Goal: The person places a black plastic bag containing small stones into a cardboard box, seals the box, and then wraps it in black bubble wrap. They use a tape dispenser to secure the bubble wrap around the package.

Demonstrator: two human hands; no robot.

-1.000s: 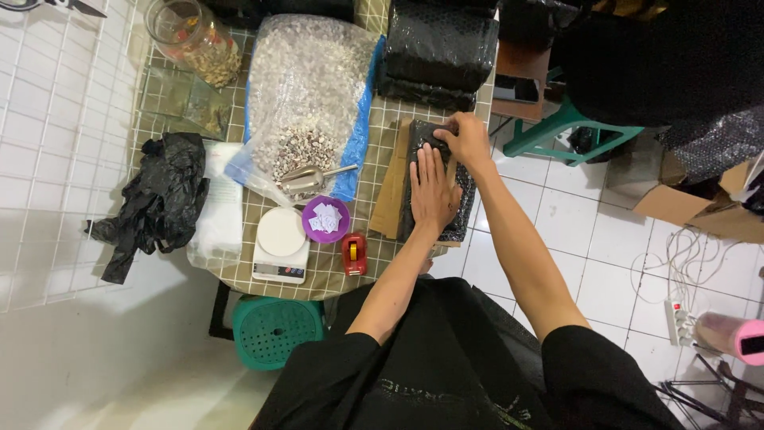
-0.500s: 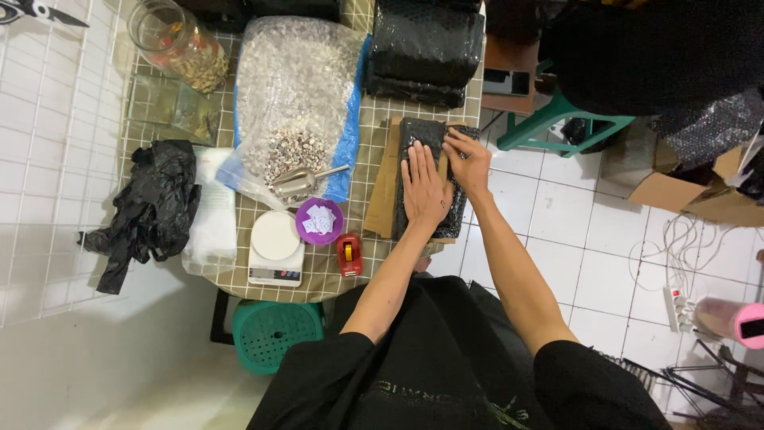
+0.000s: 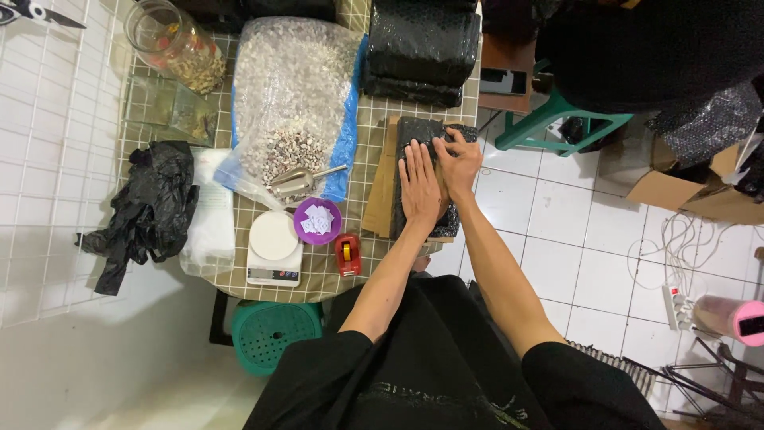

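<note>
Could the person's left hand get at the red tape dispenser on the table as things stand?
Probably yes. The left hand lies flat on the black bubble-wrapped parcel, and the red tape dispenser stands just beside that forearm near the table's front edge, with nothing between them.

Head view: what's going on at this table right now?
A person presses both hands on a black bubble-wrapped parcel lying on cardboard at the table's right edge. The left hand lies flat on it; the right hand grips its far end. Beside it sit a red tape dispenser, a white scale and a big bag of small pieces with a metal scoop.
</note>
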